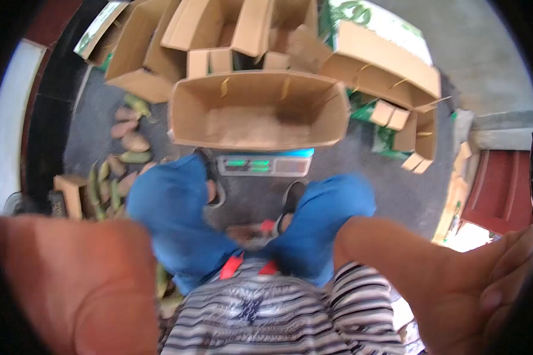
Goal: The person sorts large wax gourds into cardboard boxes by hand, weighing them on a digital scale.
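Note:
Close to the camera at the lower left, my left hand point(77, 284) is large and blurred, and its fingers do not show. My right hand point(474, 284) is raised at the lower right, its fingers curled near the edge of the view. Whatever they may hold is hidden. Neither hand touches the boxes. In front of my feet, an open cardboard box point(260, 142) with nothing visible inside rests on a digital scale point(296, 167), whose display is lit green.
More open cardboard boxes point(139, 83) stand along the back, with green-printed ones point(391, 65) at the right. Several long green and brownish vegetables point(135, 142) lie on the dark floor to the left. My knees point(172, 195) flank the scale. A small box point(72, 192) stands at far left.

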Tool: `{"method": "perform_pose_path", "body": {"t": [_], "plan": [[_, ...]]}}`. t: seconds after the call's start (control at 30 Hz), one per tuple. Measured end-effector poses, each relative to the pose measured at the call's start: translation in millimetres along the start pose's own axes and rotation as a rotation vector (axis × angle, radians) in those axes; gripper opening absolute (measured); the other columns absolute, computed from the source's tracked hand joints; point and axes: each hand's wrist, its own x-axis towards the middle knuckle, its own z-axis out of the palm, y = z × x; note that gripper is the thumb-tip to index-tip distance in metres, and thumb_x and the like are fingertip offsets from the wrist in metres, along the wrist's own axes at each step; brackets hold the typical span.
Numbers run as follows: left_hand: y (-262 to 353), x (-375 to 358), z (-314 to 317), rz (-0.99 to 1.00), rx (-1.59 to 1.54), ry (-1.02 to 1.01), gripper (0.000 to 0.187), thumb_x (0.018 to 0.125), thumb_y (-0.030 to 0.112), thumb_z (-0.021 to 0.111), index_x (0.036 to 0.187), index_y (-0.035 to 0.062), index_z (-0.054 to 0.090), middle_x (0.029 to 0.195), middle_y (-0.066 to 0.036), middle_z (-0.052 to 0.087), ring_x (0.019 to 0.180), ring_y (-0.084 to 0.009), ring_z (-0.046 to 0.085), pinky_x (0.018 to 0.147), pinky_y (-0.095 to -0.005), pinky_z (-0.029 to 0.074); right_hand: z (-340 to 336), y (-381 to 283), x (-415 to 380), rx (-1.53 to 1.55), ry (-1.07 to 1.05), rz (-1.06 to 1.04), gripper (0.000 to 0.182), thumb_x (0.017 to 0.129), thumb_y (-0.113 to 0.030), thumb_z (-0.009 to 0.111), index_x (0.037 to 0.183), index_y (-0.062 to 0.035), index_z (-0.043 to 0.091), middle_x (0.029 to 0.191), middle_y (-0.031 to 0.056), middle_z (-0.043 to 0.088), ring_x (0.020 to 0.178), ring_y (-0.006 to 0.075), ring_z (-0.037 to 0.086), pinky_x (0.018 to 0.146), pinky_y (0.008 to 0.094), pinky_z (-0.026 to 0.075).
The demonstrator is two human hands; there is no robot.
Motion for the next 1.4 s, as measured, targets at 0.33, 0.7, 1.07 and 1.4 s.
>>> {"method": "perform_pose_path", "body": {"t": [0.33, 0.7, 1.07, 1.4], "plan": [[18, 9, -7, 0.085, -0.046, 0.1, 0.027, 0.084, 0.011, 0.057, 0.11, 0.0028, 0.057, 0.107, -0.011, 0.058, 0.086, -0.0165, 0.058, 0.076, -0.0279, 0.048, 40, 26, -27, 0.166, -0.083, -0.002, 0.035, 0.091, -0.021, 0.047, 0.116, 0.004, 0.051, 0.11, 0.0168, 0.057, 0.099, 0.0244, 0.053, 0.085, 0.0339, 0.042], [4, 17, -11, 0.097, -0.146, 0.109, 0.027, 0.085, 0.014, 0.055, 0.111, 0.0043, 0.057, 0.109, -0.01, 0.058, 0.089, -0.0173, 0.057, 0.078, -0.029, 0.047, 79, 42, -47, 0.245, -0.116, 0.012, 0.037, 0.091, -0.021, 0.048, 0.118, 0.0035, 0.05, 0.113, 0.0167, 0.055, 0.103, 0.0248, 0.051, 0.088, 0.0345, 0.04], [-9, 17, -1, 0.052, -0.173, 0.064, 0.027, 0.087, 0.017, 0.053, 0.111, 0.0058, 0.056, 0.111, -0.01, 0.057, 0.092, -0.0181, 0.056, 0.081, -0.03, 0.047, 93, 52, -48, 0.268, -0.069, 0.017, 0.038, 0.091, -0.021, 0.048, 0.12, 0.0031, 0.049, 0.116, 0.0167, 0.054, 0.107, 0.0252, 0.049, 0.091, 0.0351, 0.039], [8, 20, -6, 0.063, -0.128, 0.108, 0.027, 0.088, 0.019, 0.051, 0.112, 0.0072, 0.056, 0.113, -0.01, 0.056, 0.095, -0.0188, 0.055, 0.083, -0.0309, 0.046, 95, 39, -50, 0.286, -0.085, 0.017, 0.04, 0.091, -0.022, 0.048, 0.122, 0.0027, 0.048, 0.119, 0.0167, 0.052, 0.11, 0.0255, 0.047, 0.094, 0.0356, 0.037]]}}
